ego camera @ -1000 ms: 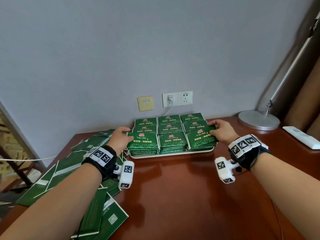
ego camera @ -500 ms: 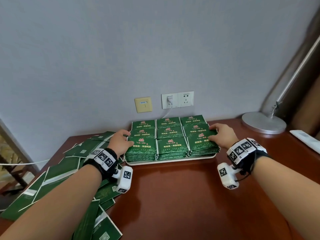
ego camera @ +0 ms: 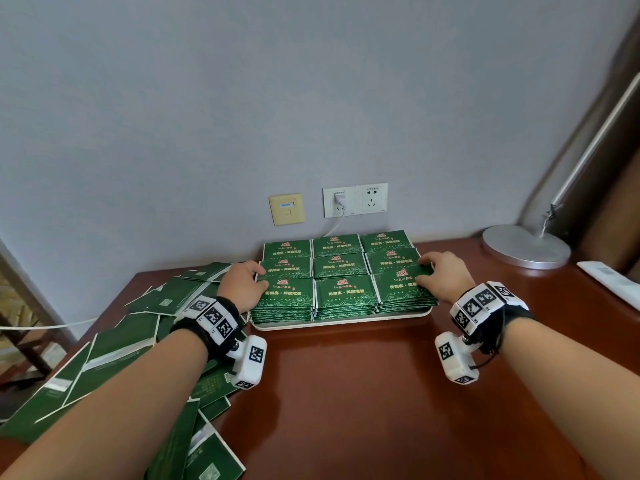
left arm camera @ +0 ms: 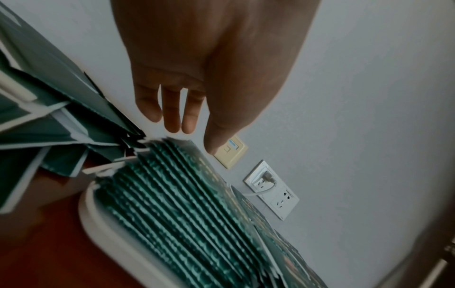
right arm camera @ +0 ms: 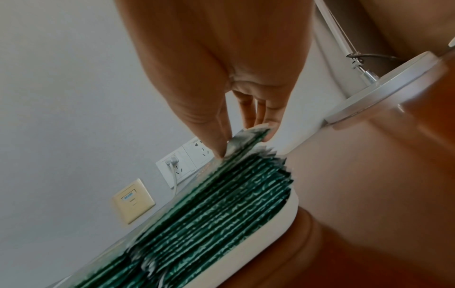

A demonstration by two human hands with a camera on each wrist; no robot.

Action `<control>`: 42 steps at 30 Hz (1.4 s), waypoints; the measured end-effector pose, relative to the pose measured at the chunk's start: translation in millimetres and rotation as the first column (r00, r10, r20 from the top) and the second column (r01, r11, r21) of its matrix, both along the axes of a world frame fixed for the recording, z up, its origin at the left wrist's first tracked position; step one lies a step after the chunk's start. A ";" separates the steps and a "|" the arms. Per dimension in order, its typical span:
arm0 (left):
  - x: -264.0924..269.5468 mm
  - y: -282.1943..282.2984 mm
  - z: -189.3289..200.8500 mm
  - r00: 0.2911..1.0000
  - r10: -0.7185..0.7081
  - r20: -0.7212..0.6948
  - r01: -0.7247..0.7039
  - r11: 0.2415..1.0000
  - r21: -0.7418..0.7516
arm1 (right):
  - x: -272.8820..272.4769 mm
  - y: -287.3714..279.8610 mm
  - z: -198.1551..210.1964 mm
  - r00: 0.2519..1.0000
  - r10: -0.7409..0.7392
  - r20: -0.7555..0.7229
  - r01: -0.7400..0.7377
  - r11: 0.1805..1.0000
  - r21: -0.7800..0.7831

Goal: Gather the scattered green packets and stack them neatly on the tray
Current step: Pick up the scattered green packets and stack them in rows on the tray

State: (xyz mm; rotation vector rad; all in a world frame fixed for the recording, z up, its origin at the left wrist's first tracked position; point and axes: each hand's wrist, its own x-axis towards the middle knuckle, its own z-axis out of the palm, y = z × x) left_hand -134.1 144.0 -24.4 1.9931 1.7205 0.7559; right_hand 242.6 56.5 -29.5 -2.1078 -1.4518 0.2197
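Nine stacks of green packets [ego camera: 341, 296] on the white tray [ego camera: 341, 323], three rows of three, every top packet face up with its printed label showing. The tray sits on the reddish tabletop [ego camera: 363, 393] close to the wall, below three wall plates: one beige, two white sockets, one of them with a plug in it.

Left hand [ego camera: 242, 284] is at the tray's left edge, fingers extended and relaxed; from the left wrist view the fingertips [left arm camera: 172, 124] hang just above the corner of the near-left stack [left arm camera: 187, 204], grip spread, pinching nothing.

Right hand [ego camera: 445, 280] is on the opposite side, at the near-right stack. The right wrist view shows thumb and fingers [right arm camera: 248, 111] closed on the corner of the top packet [right arm camera: 248, 139], which is lifted slightly off the pile beneath it. So that grip is pinching one packet, right at the stack's outer corner.

Off to the left of the tray, the loose packets [ego camera: 114, 348] lie scattered and overlapping across the tabletop, too many and too tangled to count. Far right: one round silver lamp base [ego camera: 526, 247], and a white remote [ego camera: 613, 284] at the edge.
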 end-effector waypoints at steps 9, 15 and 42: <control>-18.2 -24.0 10.8 0.998 -0.031 -0.049 0.033 0.998 0.045 | -32.3 -16.3 18.2 0.998 0.023 0.054 -0.023 1.000 0.005; -48.4 -58.6 24.4 0.982 -0.080 -0.174 0.085 0.996 0.021 | -93.5 -34.8 33.9 0.982 0.184 0.038 -0.186 0.982 0.033; -263.9 -198.4 -19.0 0.950 0.012 -0.311 -0.087 0.969 -0.230 | -392.3 -51.8 -13.5 0.644 0.764 0.040 -0.700 0.609 -0.373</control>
